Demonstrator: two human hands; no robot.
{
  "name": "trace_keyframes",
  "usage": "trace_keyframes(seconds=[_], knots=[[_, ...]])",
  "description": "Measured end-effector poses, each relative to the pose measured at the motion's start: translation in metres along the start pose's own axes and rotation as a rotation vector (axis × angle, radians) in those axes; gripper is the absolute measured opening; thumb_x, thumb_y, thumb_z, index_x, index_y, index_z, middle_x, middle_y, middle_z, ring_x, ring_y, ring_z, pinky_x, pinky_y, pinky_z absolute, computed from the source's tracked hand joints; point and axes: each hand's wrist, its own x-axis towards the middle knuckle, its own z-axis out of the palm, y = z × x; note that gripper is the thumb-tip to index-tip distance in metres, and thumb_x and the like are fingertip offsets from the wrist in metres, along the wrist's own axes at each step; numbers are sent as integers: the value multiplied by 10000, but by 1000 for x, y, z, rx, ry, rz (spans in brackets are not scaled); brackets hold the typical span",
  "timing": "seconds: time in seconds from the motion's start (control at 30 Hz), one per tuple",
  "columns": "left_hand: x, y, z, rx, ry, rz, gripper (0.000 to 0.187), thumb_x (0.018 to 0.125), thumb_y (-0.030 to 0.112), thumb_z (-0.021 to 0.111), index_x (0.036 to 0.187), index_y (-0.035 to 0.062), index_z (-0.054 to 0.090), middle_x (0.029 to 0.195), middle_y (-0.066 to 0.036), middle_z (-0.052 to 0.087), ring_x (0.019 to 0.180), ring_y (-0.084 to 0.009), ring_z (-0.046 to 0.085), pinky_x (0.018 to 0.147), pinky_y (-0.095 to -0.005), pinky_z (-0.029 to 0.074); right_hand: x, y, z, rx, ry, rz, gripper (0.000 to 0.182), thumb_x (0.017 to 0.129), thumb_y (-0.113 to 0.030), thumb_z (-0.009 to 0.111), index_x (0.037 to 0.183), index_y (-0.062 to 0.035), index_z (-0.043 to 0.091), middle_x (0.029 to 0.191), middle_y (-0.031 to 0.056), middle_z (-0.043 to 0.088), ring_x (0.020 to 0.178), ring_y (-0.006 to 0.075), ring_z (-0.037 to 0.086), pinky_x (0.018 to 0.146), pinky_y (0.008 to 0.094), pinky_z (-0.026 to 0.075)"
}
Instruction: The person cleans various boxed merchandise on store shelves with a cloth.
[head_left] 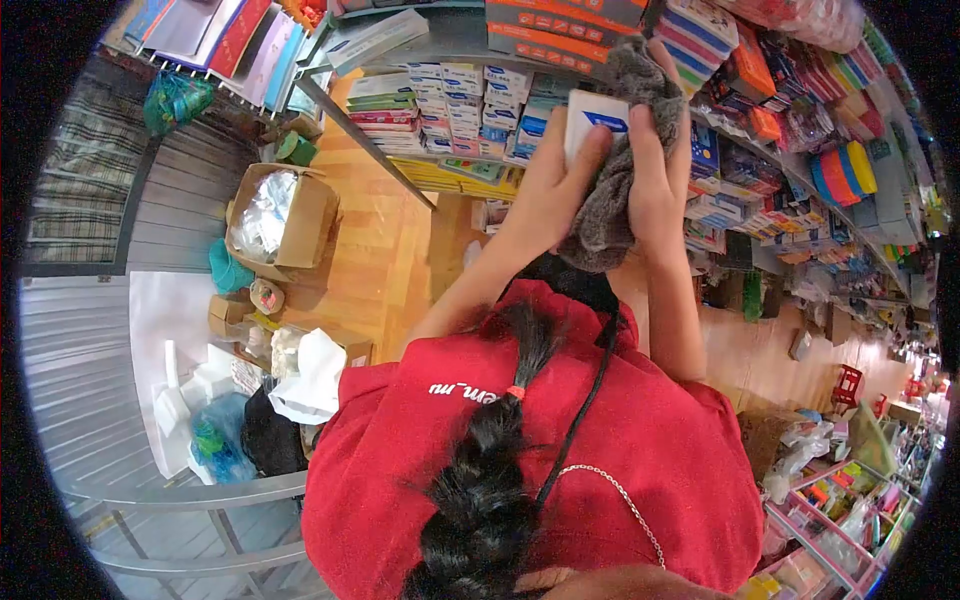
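Note:
My left hand (553,187) is closed around a small white box (592,112) with a blue label, its thumb lying across the front. My right hand (655,178) grips a dark grey knitted cloth (612,205), which bunches up between the two hands and lies against the side of the box. Part of the cloth rises behind the right fingers, and the lower end hangs down toward my chest. Both hands are raised in front of the shelf (395,155). The fingers behind the box and inside the cloth are partly hidden.
Stacked gel pen boxes (455,105) fill the shelf ahead, with orange-and-grey boxes (560,35) above. Packed shelves run along the right. On the wooden floor (370,240) at left stands an open carton (310,225) holding clear plastic. A metal railing (200,492) curves at lower left.

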Motion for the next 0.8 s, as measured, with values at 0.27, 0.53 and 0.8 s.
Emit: trace_keyframes(seconds=[0.27, 0.53, 0.8], knots=[[4, 8, -16, -110, 253, 86, 335, 887, 304, 484, 1059, 25, 414, 973, -83, 534, 851, -115, 501, 714, -251, 418, -46, 27, 11, -80, -63, -90, 537, 803, -63, 436, 1291, 55, 245, 1309, 173, 324, 1225, 259, 295, 1023, 353, 179], [-1, -5, -18, 645, -304, 110, 439, 738, 274, 631, 1022, 43, 387, 785, -244, 564, 744, -393, 564, 623, -440, 450, -9, -16, -9, -293, 78, 54, 209, 835, -170, 496, 925, 7, 563, 877, 144, 603, 815, 257, 577, 744, 319, 436], [-2, 11, -19, 899, -284, 131, 408, 719, 325, 624, 957, 54, 434, 717, -199, 583, 689, -390, 569, 576, -465, 446, 4, 3, -36, -745, -139, -185, 291, 797, -257, 537, 726, 25, 543, 607, 165, 520, 535, 235, 517, 520, 324, 405]])
